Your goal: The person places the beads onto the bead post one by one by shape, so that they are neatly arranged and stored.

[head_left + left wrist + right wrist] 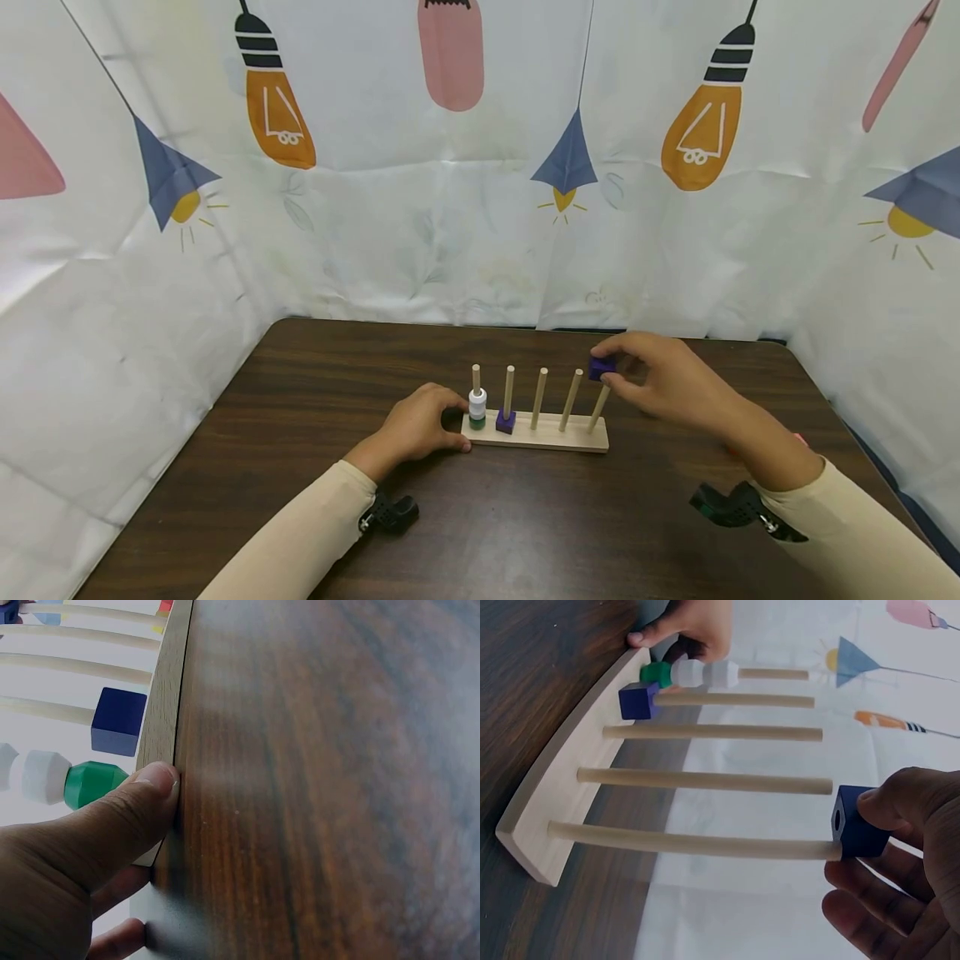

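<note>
Table [487, 517] occupied by peg board [540, 437], left end gripped by left hand [420, 423]. Purple cube [864, 834] pinched by right hand [654, 372] at tip of rightmost peg [599, 407]. Second cube [506, 423], three beads [477, 403] threaded on leftmost two. Something reddish [802, 438], unclear, mostly blocked by right forearm [772, 446].

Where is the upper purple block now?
In the head view, the upper purple block is right of centre, in the right hand, by the tip of the rightmost peg.
</note>
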`<state>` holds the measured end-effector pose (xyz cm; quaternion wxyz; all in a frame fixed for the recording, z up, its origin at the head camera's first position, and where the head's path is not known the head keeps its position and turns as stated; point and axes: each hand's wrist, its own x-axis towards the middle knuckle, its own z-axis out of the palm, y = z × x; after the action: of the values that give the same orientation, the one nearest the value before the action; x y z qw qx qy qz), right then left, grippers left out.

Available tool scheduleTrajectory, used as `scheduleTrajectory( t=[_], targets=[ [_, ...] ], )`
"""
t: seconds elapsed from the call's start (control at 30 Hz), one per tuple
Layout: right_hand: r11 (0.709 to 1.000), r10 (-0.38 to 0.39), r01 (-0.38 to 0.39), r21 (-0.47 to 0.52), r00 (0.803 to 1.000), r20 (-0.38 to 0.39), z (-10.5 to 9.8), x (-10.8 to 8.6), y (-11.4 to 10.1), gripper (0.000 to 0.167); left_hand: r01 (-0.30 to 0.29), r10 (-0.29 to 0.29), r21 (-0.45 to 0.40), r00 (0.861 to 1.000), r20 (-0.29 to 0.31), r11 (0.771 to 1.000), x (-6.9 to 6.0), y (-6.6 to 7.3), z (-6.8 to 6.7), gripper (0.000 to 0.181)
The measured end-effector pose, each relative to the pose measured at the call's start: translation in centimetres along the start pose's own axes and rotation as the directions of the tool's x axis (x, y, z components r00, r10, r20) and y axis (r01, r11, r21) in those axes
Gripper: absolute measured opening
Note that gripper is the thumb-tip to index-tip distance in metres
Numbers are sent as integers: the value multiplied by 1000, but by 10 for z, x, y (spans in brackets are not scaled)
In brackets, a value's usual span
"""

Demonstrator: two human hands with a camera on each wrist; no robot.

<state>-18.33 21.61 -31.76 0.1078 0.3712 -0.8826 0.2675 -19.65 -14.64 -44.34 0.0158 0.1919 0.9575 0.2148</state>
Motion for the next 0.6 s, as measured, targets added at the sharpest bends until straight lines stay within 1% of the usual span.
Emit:
scheduleTrajectory(
  t=[0.27,0.6],
  targets=[
    [999,28,-28,46,999,17,5,8,-6,30,5,-5,-1,1000,2,1000,0,1,0,52],
    [998,12,-14,54,999,30,12,16,-11,31,-5,4,2,1000,2,1000,0,-1,0,52]
  ],
)
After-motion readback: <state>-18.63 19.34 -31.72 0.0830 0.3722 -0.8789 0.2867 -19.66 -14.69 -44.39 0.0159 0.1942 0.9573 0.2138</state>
